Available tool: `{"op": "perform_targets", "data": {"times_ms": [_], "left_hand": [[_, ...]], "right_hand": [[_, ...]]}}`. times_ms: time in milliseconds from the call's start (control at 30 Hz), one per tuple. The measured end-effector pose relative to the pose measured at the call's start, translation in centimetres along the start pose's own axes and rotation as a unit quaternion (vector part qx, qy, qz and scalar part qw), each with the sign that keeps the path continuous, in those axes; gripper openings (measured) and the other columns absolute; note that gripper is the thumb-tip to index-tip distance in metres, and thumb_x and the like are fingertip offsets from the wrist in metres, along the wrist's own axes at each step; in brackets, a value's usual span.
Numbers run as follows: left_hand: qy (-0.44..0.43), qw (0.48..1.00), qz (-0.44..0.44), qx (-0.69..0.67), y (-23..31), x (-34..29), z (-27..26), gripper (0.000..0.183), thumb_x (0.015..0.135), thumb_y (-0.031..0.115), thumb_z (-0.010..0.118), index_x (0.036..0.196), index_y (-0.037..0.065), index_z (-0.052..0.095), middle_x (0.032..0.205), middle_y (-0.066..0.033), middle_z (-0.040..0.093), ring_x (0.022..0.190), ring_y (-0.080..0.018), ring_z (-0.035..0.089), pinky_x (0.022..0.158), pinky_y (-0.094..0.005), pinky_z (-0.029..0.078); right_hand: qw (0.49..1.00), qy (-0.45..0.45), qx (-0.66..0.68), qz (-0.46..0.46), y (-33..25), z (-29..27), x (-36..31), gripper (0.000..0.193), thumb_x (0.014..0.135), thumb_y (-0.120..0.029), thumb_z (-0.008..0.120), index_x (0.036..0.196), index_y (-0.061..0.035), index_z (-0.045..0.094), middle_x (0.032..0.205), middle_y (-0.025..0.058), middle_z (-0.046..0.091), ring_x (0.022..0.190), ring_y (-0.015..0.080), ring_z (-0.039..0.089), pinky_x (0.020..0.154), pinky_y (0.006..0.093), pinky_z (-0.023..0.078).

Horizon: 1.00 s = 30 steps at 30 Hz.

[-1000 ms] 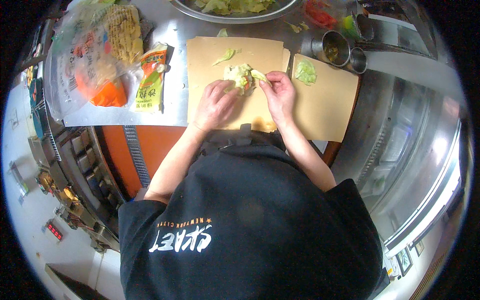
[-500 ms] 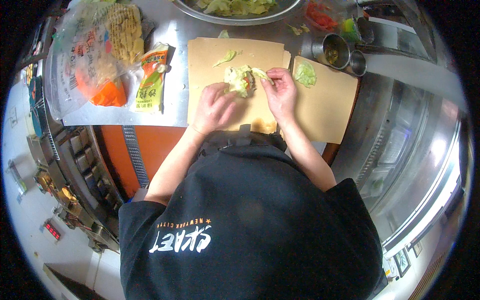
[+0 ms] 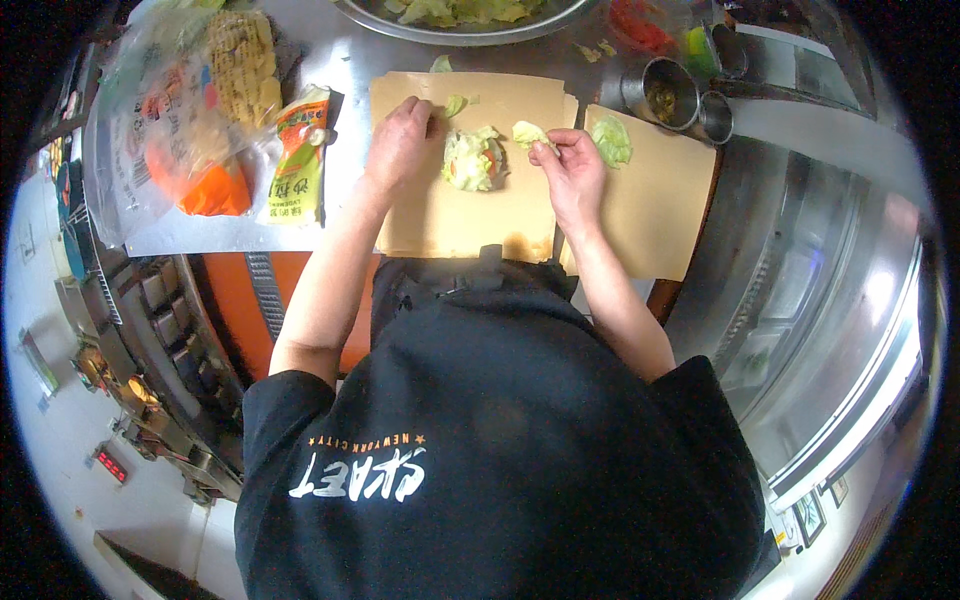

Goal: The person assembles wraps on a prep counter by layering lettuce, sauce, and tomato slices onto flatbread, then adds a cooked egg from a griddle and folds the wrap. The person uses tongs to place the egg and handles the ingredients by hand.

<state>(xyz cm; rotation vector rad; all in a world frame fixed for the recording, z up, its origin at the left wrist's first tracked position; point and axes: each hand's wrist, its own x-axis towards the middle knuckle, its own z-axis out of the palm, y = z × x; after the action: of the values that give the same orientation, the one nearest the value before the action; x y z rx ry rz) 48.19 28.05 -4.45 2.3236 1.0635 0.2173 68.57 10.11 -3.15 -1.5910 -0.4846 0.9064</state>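
A lettuce-covered mound [image 3: 474,160] with orange-red bits showing sits on brown paper [image 3: 450,225]. To its right, my right hand [image 3: 576,180] pinches a small lettuce piece [image 3: 530,133] between thumb and fingers, just above the paper. My left hand [image 3: 398,145] is at the paper's upper left, its fingers bent over the left end of a lettuce scrap [image 3: 458,104]; the fingertips are partly hidden. Another lettuce leaf [image 3: 611,141] lies on a second sheet of brown paper [image 3: 645,220] at the right.
A metal bowl [image 3: 470,38] of lettuce stands at the back. Metal cups [image 3: 663,92] and a container of red food [image 3: 640,28] are at the right rear. On the left lie a clear plastic bag [image 3: 125,150] and a yellow-green sauce pouch [image 3: 298,165].
My left hand has moved from beside the mound up and left to the lettuce scrap. My right hand has drawn its lettuce piece slightly away from the mound.
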Motion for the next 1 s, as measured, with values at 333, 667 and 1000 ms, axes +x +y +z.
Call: {"op": "perform_targets", "data": {"times_ms": [333, 667, 1000], "left_hand": [[0.027, 0.987, 0.08, -0.14, 5.1, -5.5, -3.0, 0.015, 0.087, 0.002, 0.075, 0.1, 0.005, 0.068, 0.095, -0.0119, 0.066, 0.086, -0.0323, 0.071, 0.076, -0.0412, 0.059], [0.08, 0.988, 0.106, -0.077, 5.5, -7.5, -2.6, 0.032, 0.09, -0.002, 0.073, 0.12, 0.006, 0.073, 0.107, -0.0145, 0.066, 0.095, -0.0317, 0.069, 0.079, -0.0422, 0.058], [0.065, 0.988, 0.137, -0.026, 6.1, -7.9, -2.6, 0.035, 0.082, 0.008, 0.078, 0.117, 0.012, 0.076, 0.117, -0.0121, 0.062, 0.097, -0.0307, 0.06, 0.084, -0.0443, 0.053]], "right_hand": [[0.998, 0.027, 0.034, 0.038, -0.3, -1.2, -1.1, 0.018, 0.099, 0.005, 0.072, 0.113, 0.0012, 0.061, 0.1, 0.0088, 0.072, 0.085, 0.0152, 0.072, 0.08, 0.0296, 0.062], [0.997, 0.003, 0.077, 0.01, -1.2, -1.1, -1.5, 0.02, 0.096, 0.0, 0.075, 0.112, 0.0013, 0.065, 0.103, 0.0078, 0.073, 0.091, 0.0133, 0.07, 0.082, 0.0279, 0.057], [0.998, -0.048, 0.045, 0.026, -2.7, -1.1, 1.0, 0.023, 0.103, -0.003, 0.069, 0.123, 0.0064, 0.063, 0.107, 0.0147, 0.074, 0.091, 0.0189, 0.074, 0.083, 0.0315, 0.063]]}}
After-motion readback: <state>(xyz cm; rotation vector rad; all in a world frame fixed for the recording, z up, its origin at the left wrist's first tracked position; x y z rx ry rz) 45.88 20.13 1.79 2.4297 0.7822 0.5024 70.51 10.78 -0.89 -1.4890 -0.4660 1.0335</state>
